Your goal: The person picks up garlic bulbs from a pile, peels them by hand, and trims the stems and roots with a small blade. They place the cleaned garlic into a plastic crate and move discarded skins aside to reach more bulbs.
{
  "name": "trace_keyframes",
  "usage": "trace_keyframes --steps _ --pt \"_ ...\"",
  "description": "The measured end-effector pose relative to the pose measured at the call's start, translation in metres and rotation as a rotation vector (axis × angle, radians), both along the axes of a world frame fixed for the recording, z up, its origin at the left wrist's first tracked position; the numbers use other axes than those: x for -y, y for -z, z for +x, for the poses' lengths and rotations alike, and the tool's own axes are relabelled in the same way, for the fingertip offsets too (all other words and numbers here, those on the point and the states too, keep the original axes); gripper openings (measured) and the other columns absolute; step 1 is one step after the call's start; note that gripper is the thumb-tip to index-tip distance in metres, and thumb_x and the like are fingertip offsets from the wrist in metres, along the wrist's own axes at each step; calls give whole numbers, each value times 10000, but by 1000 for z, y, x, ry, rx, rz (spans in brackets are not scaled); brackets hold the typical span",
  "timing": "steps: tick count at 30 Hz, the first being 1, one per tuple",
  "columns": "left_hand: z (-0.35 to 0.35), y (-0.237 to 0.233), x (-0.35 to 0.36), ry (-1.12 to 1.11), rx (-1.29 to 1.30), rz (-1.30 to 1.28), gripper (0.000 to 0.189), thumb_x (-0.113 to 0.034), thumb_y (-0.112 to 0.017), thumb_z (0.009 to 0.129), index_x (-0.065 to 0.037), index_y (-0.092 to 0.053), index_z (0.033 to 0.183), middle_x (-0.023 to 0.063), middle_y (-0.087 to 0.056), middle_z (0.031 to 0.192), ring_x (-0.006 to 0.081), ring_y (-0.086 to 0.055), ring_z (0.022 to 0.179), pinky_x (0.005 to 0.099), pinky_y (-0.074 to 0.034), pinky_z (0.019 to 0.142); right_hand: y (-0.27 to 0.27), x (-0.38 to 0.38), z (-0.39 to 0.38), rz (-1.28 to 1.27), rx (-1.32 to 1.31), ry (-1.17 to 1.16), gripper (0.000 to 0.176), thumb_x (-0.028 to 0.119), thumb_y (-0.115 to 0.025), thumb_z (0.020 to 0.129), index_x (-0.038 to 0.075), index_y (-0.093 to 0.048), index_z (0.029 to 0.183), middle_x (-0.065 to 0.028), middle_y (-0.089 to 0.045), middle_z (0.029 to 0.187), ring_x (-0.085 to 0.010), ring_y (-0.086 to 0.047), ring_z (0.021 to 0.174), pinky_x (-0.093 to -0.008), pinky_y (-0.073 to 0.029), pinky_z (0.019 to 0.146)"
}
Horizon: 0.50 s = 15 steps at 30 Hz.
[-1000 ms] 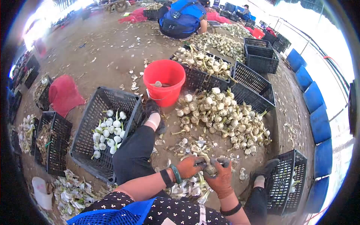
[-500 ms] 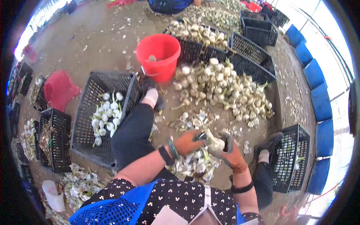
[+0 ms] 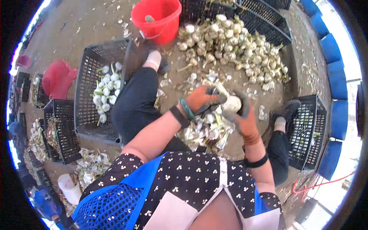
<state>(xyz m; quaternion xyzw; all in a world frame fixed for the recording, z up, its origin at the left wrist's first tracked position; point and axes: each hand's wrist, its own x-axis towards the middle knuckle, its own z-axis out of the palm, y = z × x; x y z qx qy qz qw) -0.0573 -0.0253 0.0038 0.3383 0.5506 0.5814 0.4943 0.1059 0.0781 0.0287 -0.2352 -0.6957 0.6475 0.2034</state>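
Observation:
A pale garlic bulb with its stem pointing up and left is held between my hands, over the ground between my legs. My right hand, in an orange glove with dark fingers, wraps round the bulb from the right. On the left side, my left hand in a matching glove has its fingers closed at the stem and the bulb's edge. Loose garlic skins lie below the hands. Ahead is a heap of untrimmed garlic. Cleaner white bulbs lie in a black crate at my left.
A red bucket stands beyond my left foot. Black crates line the far side of the heap. Another black crate stands by my right foot, near blue containers. A white pail and more skins are at lower left.
My view has tilted down. The garlic bulb has turned, so its round white side now shows, and my left fingers have come in closer to its stem.

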Motion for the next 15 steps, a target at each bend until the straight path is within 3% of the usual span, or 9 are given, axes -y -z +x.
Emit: trace_keyframes --steps 2,4,6,7,8,11,12,14,15 --pt "3 4 -2 30 142 -136 289 -242 -677 747 -8 -644 913 41 -650 778 93 -571 679 253 -465 614 -9 -5 1 -341 46 -18 578 153 -687 719 -20 -421 1203 -91 -576 964 -145 -559 839 -253 -468 702" --pt "11 7 -6 -63 42 125 317 -256 -682 731 -7 -641 923 33 -653 784 85 -568 698 244 -464 653 12 -12 3 -925 -133 -60 527 443 -548 782 3 -517 1072 -78 -580 760 -116 -507 541 -201 -377 422" --pt "23 0 -6 -105 -99 93 280 -195 -681 710 -26 -644 929 95 -652 870 193 -605 794 317 -461 764 6 -12 -5 -1405 -218 -219 550 528 -427 814 44 -532 1054 -71 -559 734 -146 -425 398 -202 -328 357" --pt "25 5 -8 -219 -469 114 270 -184 -667 714 -50 -644 948 116 -642 908 244 -598 836 335 -461 775 13 -14 -7 -1465 -262 -284 603 586 -358 826 59 -537 1059 -81 -569 747 -143 -445 432 -207 -360 379" --pt "27 9 -10 -335 -841 138 266 -172 -654 719 -75 -645 966 136 -632 945 296 -591 878 353 -460 786 18 -14 -8 -1465 -267 -285 603 586 -358 826 59 -537 1059 -81 -569 747 -143 -445 432 -207 -360 379" --pt "34 6 -10 -307 -778 104 274 -151 -648 716 -94 -607 981 162 -593 971 358 -557 915 389 -458 784 -5 10 -35 -1100 -90 550 578 575 -279 871 81 -544 1012 -83 -601 764 -191 -548 617 -294 -451 542" --pt "37 5 -11 -271 -753 137 285 -149 -657 709 -87 -590 979 161 -587 962 358 -559 902 394 -459 777 10 5 -31 -1102 -92 559 578 575 -279 871 81 -544 1012 -83 -601 764 -191 -548 617 -294 -451 542" --pt "50 7 -11 -245 -782 154 272 -137 -657 707 -82 -570 959 159 -576 950 362 -556 884 402 -462 756 47 -9 -15 -378 63 360 486 492 -329 897 68 -508 1053 -84 -602 785 -197 -572 683 -300 -469 611" --pt "56 4 -11 -210 -759 184 278 -132 -657 704 -83 -570 963 159 -579 938 366 -555 869 401 -462 749 54 -14 -8 -377 65 369 486 492 -329 897 68 -508 1053 -84 -602 785 -197 -572 683 -300 -469 611"
